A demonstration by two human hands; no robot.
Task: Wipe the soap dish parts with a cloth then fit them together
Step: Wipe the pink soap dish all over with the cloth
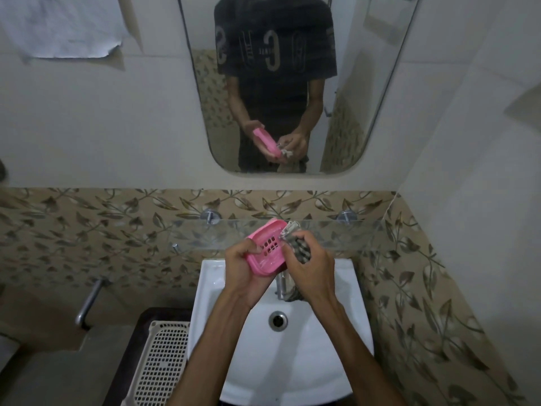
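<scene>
Overhead, pale smooth wall tiles give way to a band of tan tiles [87, 230] printed with brown leaves, and a mirror [292, 83] with rounded corners hangs above a clear glass shelf [336, 232] on metal pegs. Below sits a glossy white basin [330, 361] with a round steel drain [278, 320] and a chrome tap [281, 285], the tap partly hidden behind both hands. To the left lies a cream plastic lattice tray [164, 361]. Over the basin's back edge, the left hand [246, 271] grips a pink plastic soap dish [268, 250], a rounded rectangle with drain slots, tilted toward the camera. The right hand [310, 265] is curled round a striped grey cloth [301, 250], bunched against the dish's right edge, its tail hanging beside the tap.
</scene>
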